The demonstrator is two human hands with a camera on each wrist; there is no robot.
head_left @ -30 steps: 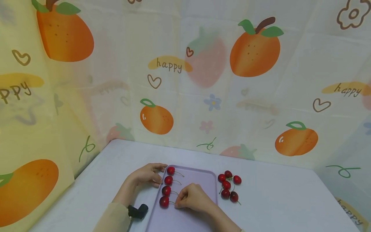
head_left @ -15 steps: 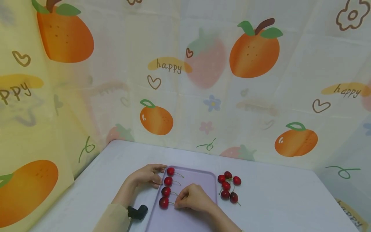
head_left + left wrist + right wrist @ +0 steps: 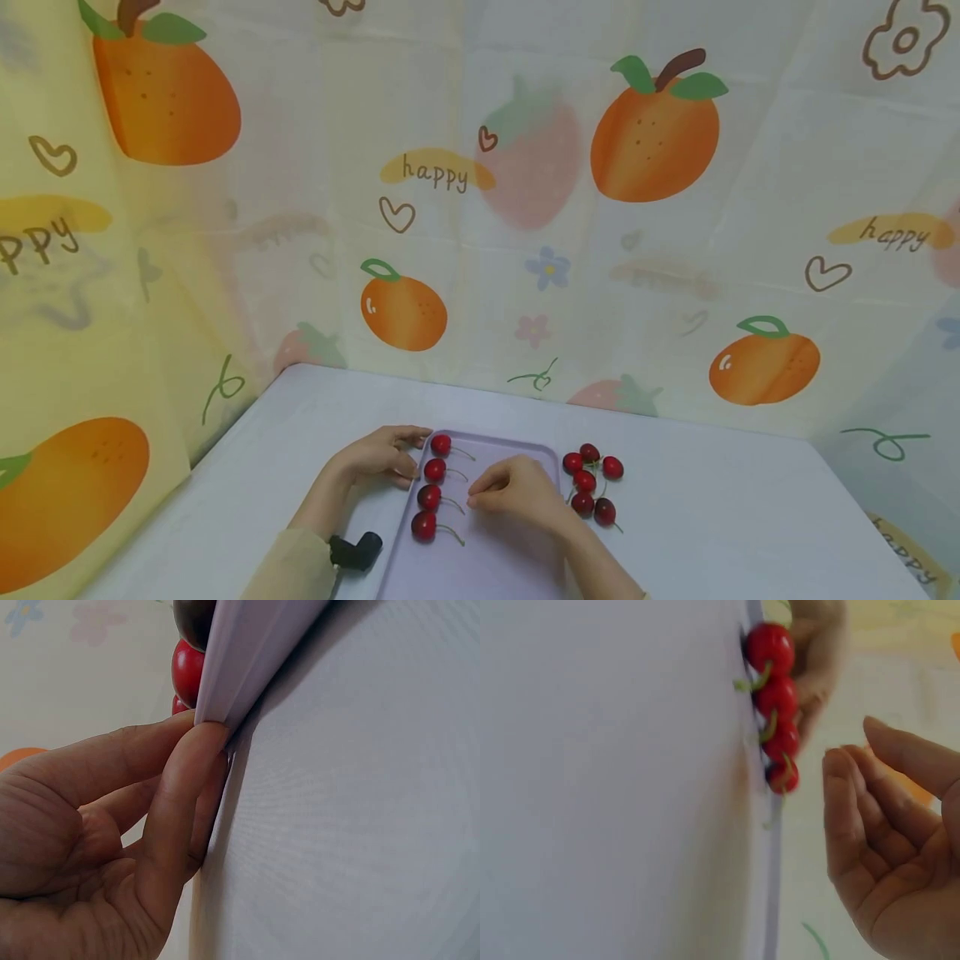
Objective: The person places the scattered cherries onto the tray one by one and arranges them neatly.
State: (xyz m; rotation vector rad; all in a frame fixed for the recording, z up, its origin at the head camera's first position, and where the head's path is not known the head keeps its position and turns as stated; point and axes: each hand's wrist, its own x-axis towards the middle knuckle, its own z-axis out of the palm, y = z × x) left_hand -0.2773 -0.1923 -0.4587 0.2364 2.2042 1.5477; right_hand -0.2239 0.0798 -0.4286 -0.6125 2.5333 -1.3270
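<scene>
Four-high wording aside, several red cherries [image 3: 423,526] with green stems stand in a column along the left side of a lilac tray [image 3: 517,575]. My left hand [image 3: 378,452] rests its fingertips against the tray's far left edge. In the left wrist view, thumb and index fingertips [image 3: 214,733] touch the rim beside the cherries. My right hand [image 3: 521,496] hovers over the tray's middle, right of the stems. The right wrist view shows a gap between its thumb and bent fingers [image 3: 840,780], with nothing held.
More cherries [image 3: 584,481] lie in a loose cluster on the white table [image 3: 712,517], just right of the tray. A black device [image 3: 358,551] is at the left wrist. A fruit-printed curtain [image 3: 480,250] hangs behind the table.
My right hand has let go of the nearest cherry's stem and moved away up and to the right. That stem now shows in full. The left hand stays at the tray edge.
</scene>
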